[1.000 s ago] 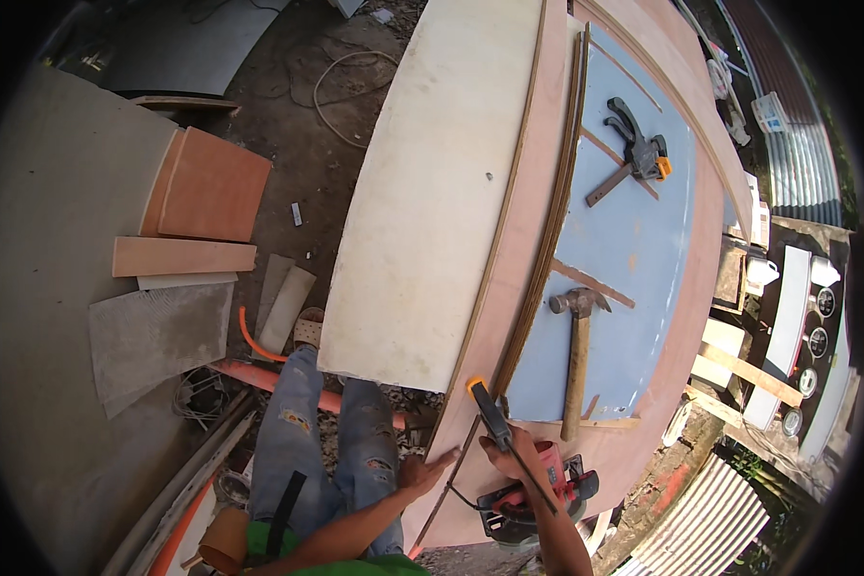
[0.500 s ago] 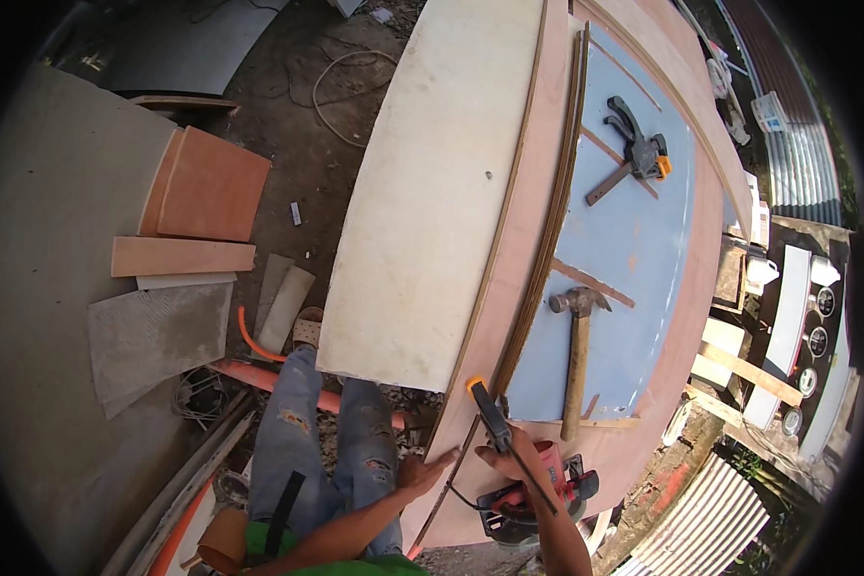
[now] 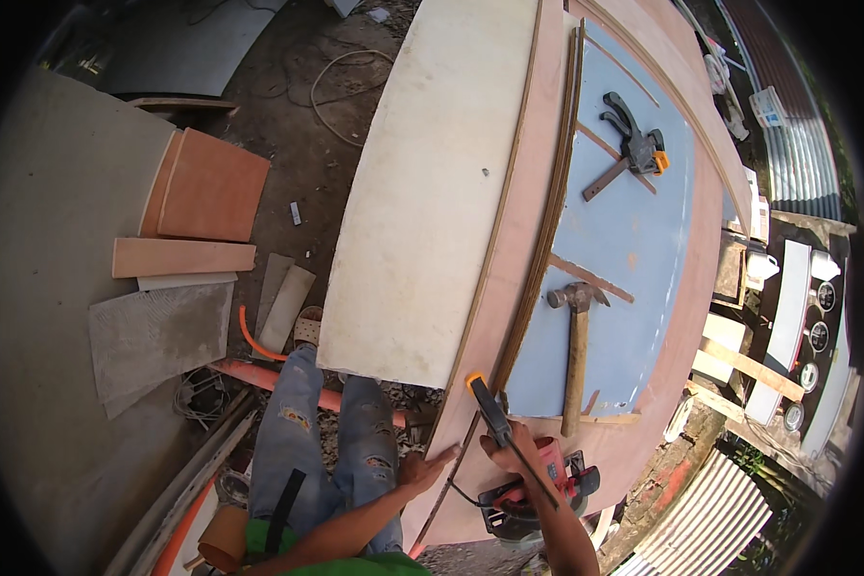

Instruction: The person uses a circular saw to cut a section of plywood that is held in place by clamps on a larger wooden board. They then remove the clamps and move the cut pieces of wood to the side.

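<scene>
My right hand [image 3: 505, 453] is wrapped round a black bar clamp [image 3: 492, 415] with an orange tip, and its thin bar runs back along my forearm. Beneath that forearm a red circular saw [image 3: 555, 470] rests on the pinkish plywood [image 3: 442, 526]. My left hand [image 3: 426, 471] lies at the near left edge of the plywood with its fingers stretched out, holding nothing. A claw hammer [image 3: 576, 360] with a wooden handle lies on the blue panel [image 3: 614, 360], beyond my right hand. Farther up the same panel sits a second bar clamp [image 3: 636, 147].
A long whitish board [image 3: 422, 202] covers the left part of the work surface. Cut board pieces [image 3: 213, 182] lean at the left, and a cable loop [image 3: 324, 96] lies on the ground. Corrugated sheets [image 3: 706, 523] and a plank [image 3: 754, 369] are at the right.
My right hand has shifted very slightly away from me with the bar clamp still in it. My left hand stays at the plywood edge.
</scene>
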`<state>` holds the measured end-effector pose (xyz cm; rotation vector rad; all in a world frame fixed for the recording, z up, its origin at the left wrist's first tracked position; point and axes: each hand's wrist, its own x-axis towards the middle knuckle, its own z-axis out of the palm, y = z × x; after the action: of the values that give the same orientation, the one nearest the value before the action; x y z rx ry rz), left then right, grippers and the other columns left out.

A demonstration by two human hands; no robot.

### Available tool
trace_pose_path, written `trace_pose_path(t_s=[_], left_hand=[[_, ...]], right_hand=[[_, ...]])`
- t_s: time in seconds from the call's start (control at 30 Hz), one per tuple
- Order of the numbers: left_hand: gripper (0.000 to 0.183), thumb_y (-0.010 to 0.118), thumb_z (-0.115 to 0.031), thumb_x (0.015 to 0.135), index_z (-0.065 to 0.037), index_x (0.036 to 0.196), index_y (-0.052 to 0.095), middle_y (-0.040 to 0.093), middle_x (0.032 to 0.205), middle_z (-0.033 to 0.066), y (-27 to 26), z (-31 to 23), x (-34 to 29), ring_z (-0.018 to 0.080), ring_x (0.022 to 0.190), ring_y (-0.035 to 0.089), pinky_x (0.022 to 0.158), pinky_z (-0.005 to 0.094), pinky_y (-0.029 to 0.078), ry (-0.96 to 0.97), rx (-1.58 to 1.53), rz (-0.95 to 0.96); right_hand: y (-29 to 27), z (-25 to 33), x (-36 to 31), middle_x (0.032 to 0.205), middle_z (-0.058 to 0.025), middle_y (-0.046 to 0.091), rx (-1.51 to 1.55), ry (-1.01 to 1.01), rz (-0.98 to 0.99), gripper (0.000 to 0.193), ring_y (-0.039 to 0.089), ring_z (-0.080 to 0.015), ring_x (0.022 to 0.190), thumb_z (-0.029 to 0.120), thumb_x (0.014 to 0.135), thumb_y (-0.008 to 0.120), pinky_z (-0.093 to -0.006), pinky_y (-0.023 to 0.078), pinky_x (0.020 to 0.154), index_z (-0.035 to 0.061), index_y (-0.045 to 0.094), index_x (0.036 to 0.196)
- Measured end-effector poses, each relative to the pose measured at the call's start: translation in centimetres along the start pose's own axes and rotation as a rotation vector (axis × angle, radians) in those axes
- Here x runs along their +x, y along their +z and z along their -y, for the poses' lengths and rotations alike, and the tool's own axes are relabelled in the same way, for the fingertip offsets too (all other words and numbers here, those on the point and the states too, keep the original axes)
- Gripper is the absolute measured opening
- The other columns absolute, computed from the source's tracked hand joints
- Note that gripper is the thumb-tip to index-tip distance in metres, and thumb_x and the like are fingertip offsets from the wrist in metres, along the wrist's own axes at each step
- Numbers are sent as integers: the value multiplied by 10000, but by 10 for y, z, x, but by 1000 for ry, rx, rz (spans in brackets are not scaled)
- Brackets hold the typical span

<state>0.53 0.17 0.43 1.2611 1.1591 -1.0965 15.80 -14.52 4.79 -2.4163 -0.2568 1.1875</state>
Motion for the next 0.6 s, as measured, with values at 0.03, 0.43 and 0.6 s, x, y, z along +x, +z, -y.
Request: trace_pose_path(t_s=[0.03,0.43,0.6], left_hand=[[977,666,-826,603,119,849,692,693,863,259,3,5,5,334,846,696,715,406,536,36,-20,-6],[934,652,-809,638,103,836,705,695,817,251,5,5,12,342,828,700,721,415,530,52,-32,7],[928,664,-798,640,105,854,705,701,836,240,4,5,6,329,831,700,734,404,530,97,-101,0]], right_hand=[[-1,-2,-1,662,-204,589,13,6,17,239,623,-390,659,172,724,663,-437,489,607,-12,572,846],[-9,-5,-8,697,-178,586,-82,121,161,353,610,-319,666,180,682,688,-419,492,646,-21,546,935],[-7,-3,-10,739,-205,628,-58,108,140,287,651,-381,747,196,691,680,-446,519,694,-4,571,866]])
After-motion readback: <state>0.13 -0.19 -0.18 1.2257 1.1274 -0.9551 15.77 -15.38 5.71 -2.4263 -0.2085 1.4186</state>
